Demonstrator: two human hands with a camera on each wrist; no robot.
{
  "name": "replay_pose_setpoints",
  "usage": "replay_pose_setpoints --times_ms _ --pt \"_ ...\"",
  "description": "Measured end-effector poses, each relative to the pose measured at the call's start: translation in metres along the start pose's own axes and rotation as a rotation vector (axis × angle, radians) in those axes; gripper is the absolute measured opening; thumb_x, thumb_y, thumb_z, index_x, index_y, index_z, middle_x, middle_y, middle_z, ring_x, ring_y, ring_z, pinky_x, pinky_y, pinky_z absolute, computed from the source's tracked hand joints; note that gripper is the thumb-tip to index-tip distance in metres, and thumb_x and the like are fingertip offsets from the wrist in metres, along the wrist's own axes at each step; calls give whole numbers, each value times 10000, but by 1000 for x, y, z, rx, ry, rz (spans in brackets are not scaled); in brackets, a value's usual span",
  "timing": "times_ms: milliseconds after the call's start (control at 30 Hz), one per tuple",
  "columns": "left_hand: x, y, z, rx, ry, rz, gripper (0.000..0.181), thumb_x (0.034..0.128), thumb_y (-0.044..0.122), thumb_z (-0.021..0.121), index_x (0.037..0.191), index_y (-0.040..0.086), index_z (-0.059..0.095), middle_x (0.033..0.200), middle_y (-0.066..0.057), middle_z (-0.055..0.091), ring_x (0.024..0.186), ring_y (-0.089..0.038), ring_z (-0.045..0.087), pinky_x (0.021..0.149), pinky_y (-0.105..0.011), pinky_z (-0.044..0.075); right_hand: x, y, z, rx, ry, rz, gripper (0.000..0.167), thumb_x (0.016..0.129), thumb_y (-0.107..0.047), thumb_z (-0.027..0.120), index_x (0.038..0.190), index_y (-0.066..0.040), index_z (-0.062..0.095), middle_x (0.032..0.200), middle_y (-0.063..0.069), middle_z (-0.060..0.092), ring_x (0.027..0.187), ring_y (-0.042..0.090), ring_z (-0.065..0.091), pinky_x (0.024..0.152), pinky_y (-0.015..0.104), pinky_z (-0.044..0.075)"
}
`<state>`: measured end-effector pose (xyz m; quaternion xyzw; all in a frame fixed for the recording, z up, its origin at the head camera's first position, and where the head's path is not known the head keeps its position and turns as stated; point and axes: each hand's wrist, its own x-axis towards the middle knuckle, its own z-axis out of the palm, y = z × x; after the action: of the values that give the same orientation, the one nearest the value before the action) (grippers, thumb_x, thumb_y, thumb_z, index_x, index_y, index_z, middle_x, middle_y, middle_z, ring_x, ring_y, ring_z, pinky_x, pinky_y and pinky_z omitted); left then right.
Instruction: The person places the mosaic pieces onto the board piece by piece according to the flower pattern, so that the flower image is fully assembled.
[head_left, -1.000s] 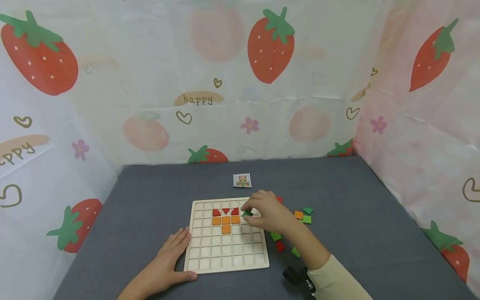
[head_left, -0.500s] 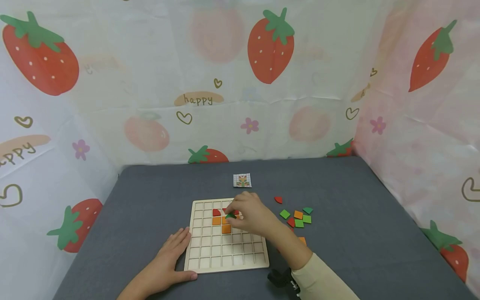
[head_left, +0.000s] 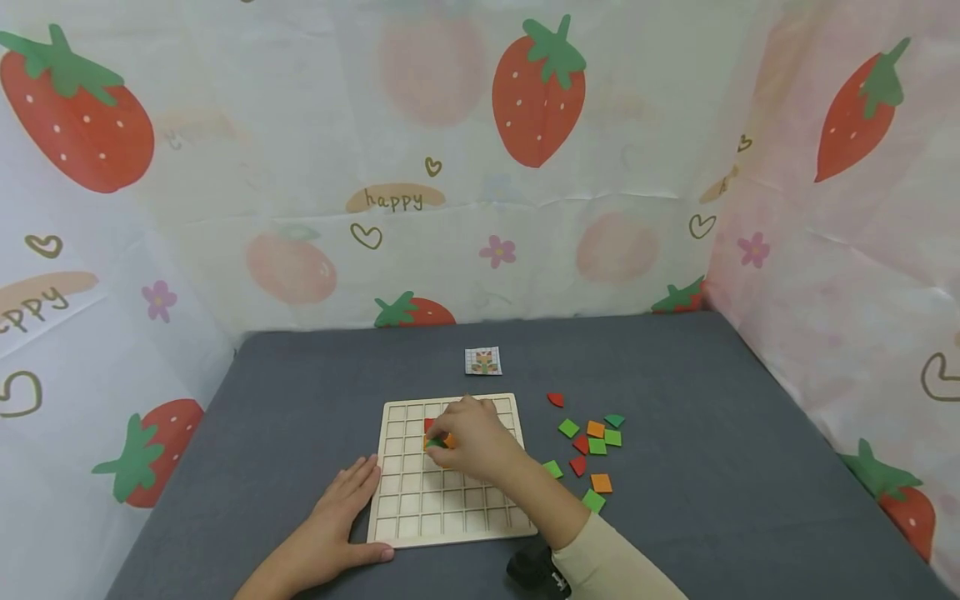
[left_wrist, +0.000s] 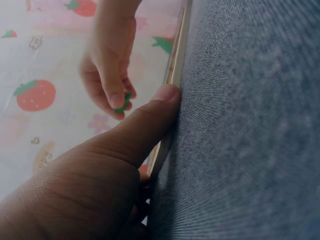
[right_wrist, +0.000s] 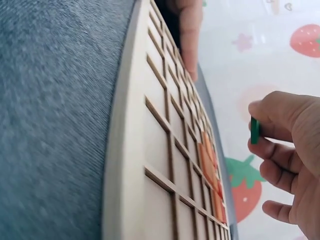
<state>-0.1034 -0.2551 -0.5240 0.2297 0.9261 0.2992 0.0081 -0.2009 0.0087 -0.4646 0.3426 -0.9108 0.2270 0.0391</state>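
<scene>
My right hand (head_left: 474, 440) is over the upper part of the wooden grid board (head_left: 465, 502), pinching a dark green tile (right_wrist: 255, 131) between thumb and fingertips. In the right wrist view that tile appears edge-on, held clear of the board. The left wrist view shows the same green tile (left_wrist: 123, 103) at the fingertips. My left hand (head_left: 330, 525) rests at the board's near left corner, its straight fingers along the left edge and its thumb against the front edge. Orange tiles (right_wrist: 207, 160) and red ones sit in board cells, mostly hidden by my right hand in the head view.
Right of the board lie several loose tiles: green (head_left: 569, 427), orange (head_left: 602, 483) and red (head_left: 556, 400). A small printed pattern card (head_left: 483, 361) lies behind the board. Strawberry-printed cloth (head_left: 540, 250) walls the grey table (head_left: 712, 467) at the back and sides.
My right hand has moved left across the board with the green tile, from its upper right to above the red and orange tiles. My left hand has stayed at the corner.
</scene>
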Motion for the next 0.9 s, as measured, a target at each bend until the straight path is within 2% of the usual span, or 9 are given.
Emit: replay_pose_setpoints --times_ms 233,500,700,900 --pt "-1 1 1 5 19 10 1116 790 636 787 1559 -52 362 1653 -226 291 1513 -484 246 1158 -68 -112 2 -2 12 -15 13 46 81 913 -356 772 958 -292 793 887 -164 670 866 63 524 836 350 376" --pt "-1 2 0 -8 2 -4 1119 786 628 792 1560 -54 358 1656 -227 283 1517 -482 239 1148 -56 -115 2 -2 20 -51 -2 65 94 895 -373 789 948 -297 782 773 -171 611 816 57 496 823 351 373" --pt "-2 3 -1 6 23 24 1110 791 619 793 1544 -77 370 1644 -244 297 1505 -493 256 1164 -72 -107 3 1 27 -79 -11 65 100 891 -380 790 941 -297 766 723 -168 581 787 62 476 818 360 363" --pt "-2 4 -1 -4 30 31 1103 795 606 797 1543 -82 370 1642 -250 298 1500 -500 254 1164 -71 -102 4 1 31 -117 -11 57 110 886 -383 795 934 -290 762 774 -175 615 788 67 480 815 370 379"
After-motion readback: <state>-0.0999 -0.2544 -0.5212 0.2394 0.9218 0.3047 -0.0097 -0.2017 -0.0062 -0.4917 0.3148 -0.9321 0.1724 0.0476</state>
